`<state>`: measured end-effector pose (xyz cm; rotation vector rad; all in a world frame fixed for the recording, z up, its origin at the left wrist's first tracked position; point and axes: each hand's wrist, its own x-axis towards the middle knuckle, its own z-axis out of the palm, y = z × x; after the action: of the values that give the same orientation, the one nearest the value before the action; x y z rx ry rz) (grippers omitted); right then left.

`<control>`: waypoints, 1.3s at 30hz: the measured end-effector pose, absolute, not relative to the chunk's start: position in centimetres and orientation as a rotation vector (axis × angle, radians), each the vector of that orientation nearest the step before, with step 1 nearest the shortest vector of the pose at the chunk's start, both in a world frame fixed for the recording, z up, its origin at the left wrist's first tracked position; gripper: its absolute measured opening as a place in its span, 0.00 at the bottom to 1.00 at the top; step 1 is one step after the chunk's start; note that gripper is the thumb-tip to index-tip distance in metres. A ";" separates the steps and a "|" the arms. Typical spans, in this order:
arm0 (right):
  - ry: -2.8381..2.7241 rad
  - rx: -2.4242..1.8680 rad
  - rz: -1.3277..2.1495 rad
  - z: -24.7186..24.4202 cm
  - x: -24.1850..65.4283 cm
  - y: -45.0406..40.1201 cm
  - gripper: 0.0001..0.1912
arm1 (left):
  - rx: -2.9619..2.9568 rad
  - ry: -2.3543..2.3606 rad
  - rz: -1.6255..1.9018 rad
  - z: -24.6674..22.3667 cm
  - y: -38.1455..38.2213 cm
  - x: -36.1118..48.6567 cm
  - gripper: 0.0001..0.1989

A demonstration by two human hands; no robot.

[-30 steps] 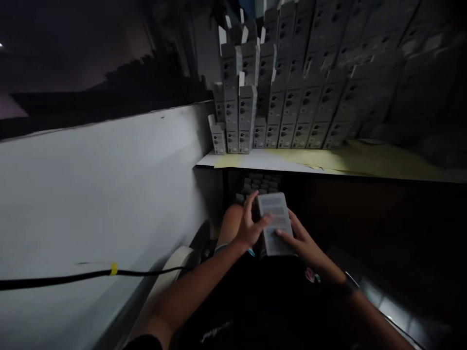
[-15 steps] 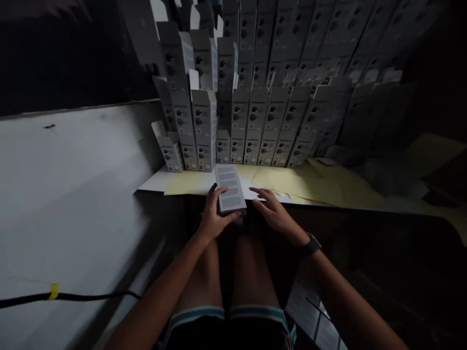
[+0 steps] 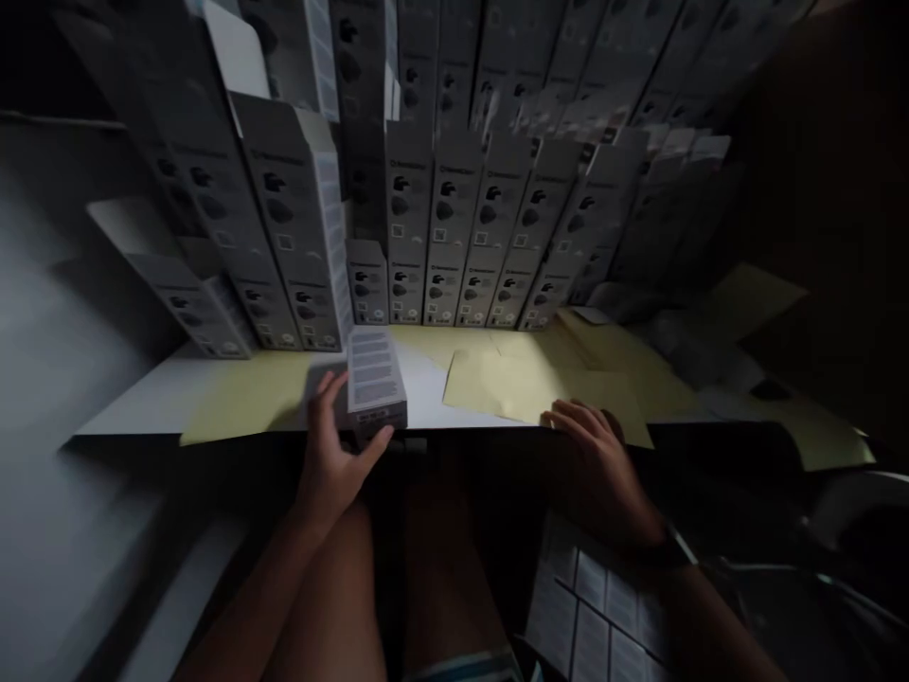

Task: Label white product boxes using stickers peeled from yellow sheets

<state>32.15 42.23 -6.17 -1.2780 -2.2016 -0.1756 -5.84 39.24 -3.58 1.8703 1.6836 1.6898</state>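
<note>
- L hand [image 3: 333,464]: wrapped round lower end of small grey-white carton [image 3: 374,384], thumb on near side, fingers up far left side
- Carton: held upright, slightly tilted, text panel facing camera, lower end roughly level w/ front edge of white shelf [image 3: 426,390], just in front of rows
- R hand [image 3: 593,455]: open, fingers resting on yellow paper sheet [image 3: 518,388] at shelf edge, nothing gripped
- Hands well apart; carton in L only
- 2nd yellow paper sheet [image 3: 248,398]: flat on shelf, just left of carton, near L fingers
- Rows of matching cartons [image 3: 454,227]: upright, tightly packed, stacked in tiers along back of shelf, dark icons + small codes on fronts
- Open-flap carton [image 3: 188,308]: leaning at left end of rows
- Dark wristwatch [image 3: 671,551]: on R wrist
- Printed grid sheet [image 3: 589,606]: below shelf, lower right, under R forearm
- Bare thighs [image 3: 440,559]: below shelf, btwn forearms, dim
</note>
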 end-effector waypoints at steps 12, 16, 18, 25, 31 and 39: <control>-1.570 -1.065 0.314 -4.0 29.3 29.5 0.08 | 1.813 1.042 1.562 -6.7 29.4 -1.0 0.25; -1.393 -0.949 0.784 -5.7 25.5 28.8 0.06 | 1.163 1.069 1.182 -7.8 29.4 1.2 0.43; -1.341 -0.892 0.964 -6.5 24.0 28.7 0.05 | 0.873 1.017 1.085 -7.6 29.5 1.7 0.44; -1.082 -1.029 1.273 -7.9 22.0 28.6 0.20 | 0.772 1.062 1.123 -4.2 29.3 1.5 0.37; -0.778 -1.092 1.597 -8.4 20.6 29.4 0.17 | 1.191 1.440 1.220 -3.1 28.0 0.6 0.41; -0.712 -1.218 1.743 -8.3 19.1 28.6 0.18 | 1.171 1.338 1.071 -3.3 26.8 0.4 0.40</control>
<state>19.09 28.57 -8.35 -1.2182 -0.7115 1.7427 0.41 26.81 -3.32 1.1707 1.3379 1.0707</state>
